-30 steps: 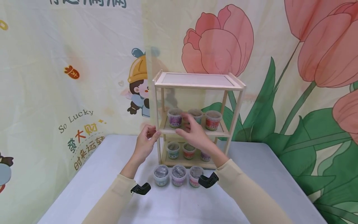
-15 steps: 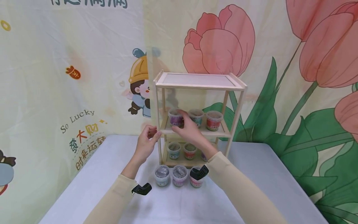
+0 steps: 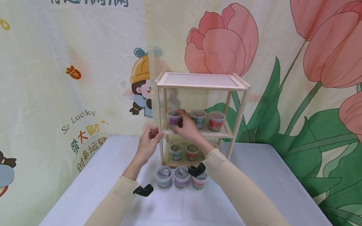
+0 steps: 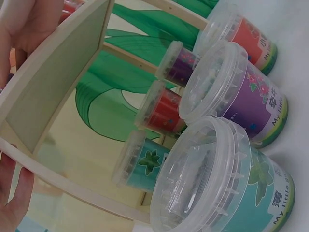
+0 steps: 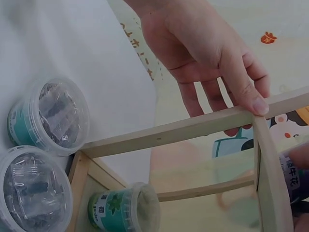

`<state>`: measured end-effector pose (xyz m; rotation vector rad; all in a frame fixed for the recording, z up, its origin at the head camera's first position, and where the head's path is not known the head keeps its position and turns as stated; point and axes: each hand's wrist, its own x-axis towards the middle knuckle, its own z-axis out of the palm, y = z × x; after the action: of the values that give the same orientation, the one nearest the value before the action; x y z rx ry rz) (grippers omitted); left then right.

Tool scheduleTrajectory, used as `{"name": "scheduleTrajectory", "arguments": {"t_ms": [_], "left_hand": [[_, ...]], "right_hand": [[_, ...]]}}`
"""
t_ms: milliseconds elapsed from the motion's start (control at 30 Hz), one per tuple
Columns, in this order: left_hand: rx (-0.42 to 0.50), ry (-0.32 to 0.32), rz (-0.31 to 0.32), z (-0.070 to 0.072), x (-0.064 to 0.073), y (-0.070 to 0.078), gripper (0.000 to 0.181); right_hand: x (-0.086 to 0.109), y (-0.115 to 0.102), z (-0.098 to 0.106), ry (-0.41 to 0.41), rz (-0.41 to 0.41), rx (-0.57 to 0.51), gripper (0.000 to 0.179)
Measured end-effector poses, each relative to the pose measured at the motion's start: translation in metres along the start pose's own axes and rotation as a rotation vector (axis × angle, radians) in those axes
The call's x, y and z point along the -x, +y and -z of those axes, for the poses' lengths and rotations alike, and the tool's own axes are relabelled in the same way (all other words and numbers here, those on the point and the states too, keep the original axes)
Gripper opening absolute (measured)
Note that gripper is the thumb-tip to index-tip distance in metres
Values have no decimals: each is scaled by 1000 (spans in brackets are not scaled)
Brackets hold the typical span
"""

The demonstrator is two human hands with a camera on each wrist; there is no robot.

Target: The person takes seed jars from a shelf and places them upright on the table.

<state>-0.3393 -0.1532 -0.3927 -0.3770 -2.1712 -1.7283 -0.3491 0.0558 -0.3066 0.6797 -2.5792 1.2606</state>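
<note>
A small wooden shelf rack [image 3: 203, 87] stands on the table. My left hand [image 3: 147, 142] pinches its left front post at the middle shelf, thumb in front and fingers behind, as the right wrist view shows. My right hand [image 3: 189, 128] reaches onto the middle shelf and grips a purple-labelled plastic tub [image 3: 173, 119] by its right side, at the shelf's left end. To its right stand a teal tub [image 3: 198, 118] and a red tub [image 3: 216, 121]. Only a sliver of the held tub [image 5: 290, 179] shows in the right wrist view.
On the lower shelf are a teal tub [image 3: 176, 152], a red tub [image 3: 192, 153] and a purple tub [image 4: 181, 65]. Before the rack, a teal tub [image 3: 164, 180], a purple tub [image 3: 182, 180] and a red tub [image 3: 199, 182] line up on the white tabletop [image 3: 158, 210].
My right hand has moved left, closed its fingers on the purple tub and shifted it slightly left. My left hand has stayed on the post.
</note>
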Motion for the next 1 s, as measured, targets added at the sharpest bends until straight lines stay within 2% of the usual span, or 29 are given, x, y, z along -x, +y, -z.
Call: {"name": "scheduleTrajectory", "arguments": {"t_ms": [233,400,633,767,1000], "left_hand": [[-1,1,9,1,1,-1,32],[5,0,4,1,0,-1,33],[7,1,-6,0,-2,-2,31],[2,7,-5,0,-3,-4,31],[2,1,2,0,-2,-4,31]], "right_hand": [[-9,6,-9,50,68,55,57],[-4,4,-9,85,104,35,55],[3,-2,-2,82,138,42,57],[11,-4,4,65,171,-3,58],[38,-5,24,51,222,-86,58]]}}
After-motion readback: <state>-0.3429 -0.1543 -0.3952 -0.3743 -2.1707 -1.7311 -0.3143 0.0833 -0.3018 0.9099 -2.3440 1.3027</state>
